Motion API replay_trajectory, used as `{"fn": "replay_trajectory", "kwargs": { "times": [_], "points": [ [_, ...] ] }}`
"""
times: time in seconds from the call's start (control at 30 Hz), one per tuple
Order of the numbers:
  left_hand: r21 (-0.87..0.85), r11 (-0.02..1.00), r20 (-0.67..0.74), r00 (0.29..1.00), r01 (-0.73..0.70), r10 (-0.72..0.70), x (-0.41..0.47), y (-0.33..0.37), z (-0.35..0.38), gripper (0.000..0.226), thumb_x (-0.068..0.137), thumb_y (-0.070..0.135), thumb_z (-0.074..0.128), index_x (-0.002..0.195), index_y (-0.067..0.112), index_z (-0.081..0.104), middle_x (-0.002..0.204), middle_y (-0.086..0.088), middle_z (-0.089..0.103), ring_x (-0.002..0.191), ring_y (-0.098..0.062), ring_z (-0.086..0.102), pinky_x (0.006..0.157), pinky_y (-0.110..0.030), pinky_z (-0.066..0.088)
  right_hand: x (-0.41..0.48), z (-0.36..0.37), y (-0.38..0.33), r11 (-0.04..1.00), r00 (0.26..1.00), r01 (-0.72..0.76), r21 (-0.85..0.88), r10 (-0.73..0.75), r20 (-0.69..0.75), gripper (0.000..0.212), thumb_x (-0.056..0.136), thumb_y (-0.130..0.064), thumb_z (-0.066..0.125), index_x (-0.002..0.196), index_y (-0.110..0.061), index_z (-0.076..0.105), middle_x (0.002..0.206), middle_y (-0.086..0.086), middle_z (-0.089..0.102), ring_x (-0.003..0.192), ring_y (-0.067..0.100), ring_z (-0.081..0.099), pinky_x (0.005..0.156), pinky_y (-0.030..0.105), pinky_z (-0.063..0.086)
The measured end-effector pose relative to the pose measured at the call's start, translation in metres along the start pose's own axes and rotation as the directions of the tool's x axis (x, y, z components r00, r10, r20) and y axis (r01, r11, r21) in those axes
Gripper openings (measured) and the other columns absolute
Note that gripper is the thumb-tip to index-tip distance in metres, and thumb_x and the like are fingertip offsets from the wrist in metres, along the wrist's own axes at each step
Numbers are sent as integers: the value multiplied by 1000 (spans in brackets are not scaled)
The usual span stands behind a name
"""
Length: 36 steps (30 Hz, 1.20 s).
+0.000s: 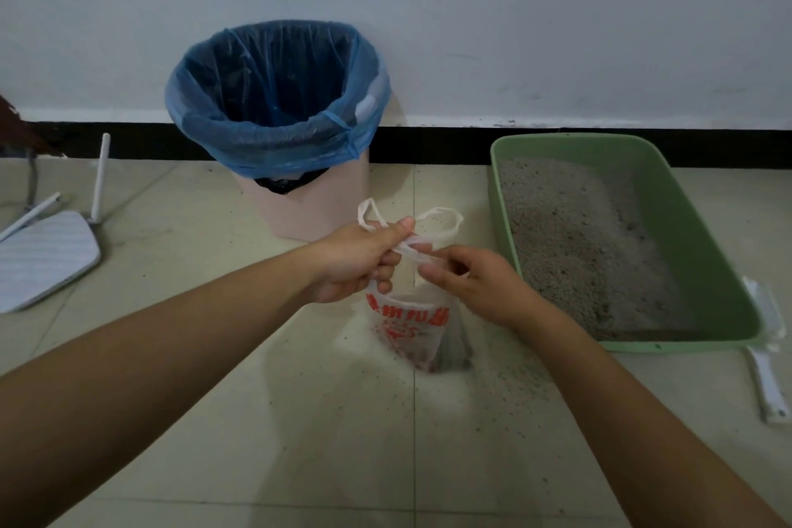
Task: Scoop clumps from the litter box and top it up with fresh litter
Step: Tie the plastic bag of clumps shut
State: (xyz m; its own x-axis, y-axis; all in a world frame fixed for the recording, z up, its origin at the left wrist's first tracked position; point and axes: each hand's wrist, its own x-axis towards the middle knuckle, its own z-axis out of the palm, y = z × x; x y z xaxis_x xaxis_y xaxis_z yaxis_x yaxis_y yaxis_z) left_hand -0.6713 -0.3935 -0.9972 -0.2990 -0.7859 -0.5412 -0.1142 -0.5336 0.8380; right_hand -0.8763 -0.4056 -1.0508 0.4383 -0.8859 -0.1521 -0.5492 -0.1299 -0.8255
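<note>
A small white plastic bag (418,328) with red print hangs just above the floor, dark material showing in its bottom. My left hand (358,259) grips one twisted handle of the bag. My right hand (475,281) pinches the other handle strand close beside it. Two handle loops stick up above my hands. To the right a green litter box (703,270) lies on the floor, filled with grey litter (578,244). A white scoop (765,360) lies on the floor at the box's right front corner.
A pink bin (321,201) lined with a blue bag (274,99) stands against the wall behind my hands. A white router (43,257) with antennas lies at the left. Loose litter grains are scattered on the tiled floor around the bag.
</note>
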Motion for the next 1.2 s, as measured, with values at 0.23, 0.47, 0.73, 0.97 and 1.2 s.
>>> {"fn": "replay_trajectory", "kwargs": {
  "times": [0.23,0.47,0.73,0.97,1.2],
  "points": [
    [46,999,99,995,12,-17,-5,6,3,44,96,44,53,117,9,70,63,4,28,57,-10,27,67,-27,36,2,-16,-27,818,976,16,575,111,-185,41,85,-50,60,110,-20,72,88,-5,68,69,6,58,66,22,50],
    [-342,939,8,999,-39,45,-2,4,-8,41,90,22,64,122,-3,60,93,-11,72,62,-7,54,66,-20,51,2,-29,-36,794,942,117,596,101,-320,13,86,-21,74,95,-12,76,75,1,73,68,8,65,64,21,54],
    [156,970,-150,966,-186,210,-8,5,-9,7,84,0,68,90,4,66,87,-5,75,76,-24,66,76,-30,51,-14,-10,-26,913,933,-280,297,186,307,20,85,-27,75,96,-11,78,80,2,73,69,7,61,64,20,48],
    [455,861,-144,935,-228,324,-15,17,-16,16,81,10,76,84,4,61,71,-8,66,67,-17,64,76,-35,57,7,16,-6,951,974,-222,215,227,2,44,86,-25,72,126,-24,56,125,-4,53,112,14,52,89,31,49],
    [686,707,-243,862,-171,444,-10,9,-27,15,81,12,77,77,14,62,70,0,69,64,-8,65,64,-24,55,15,33,-8,914,982,-189,360,166,95,14,96,-26,59,102,-23,72,97,-1,72,89,18,67,83,34,52]
  ]
}}
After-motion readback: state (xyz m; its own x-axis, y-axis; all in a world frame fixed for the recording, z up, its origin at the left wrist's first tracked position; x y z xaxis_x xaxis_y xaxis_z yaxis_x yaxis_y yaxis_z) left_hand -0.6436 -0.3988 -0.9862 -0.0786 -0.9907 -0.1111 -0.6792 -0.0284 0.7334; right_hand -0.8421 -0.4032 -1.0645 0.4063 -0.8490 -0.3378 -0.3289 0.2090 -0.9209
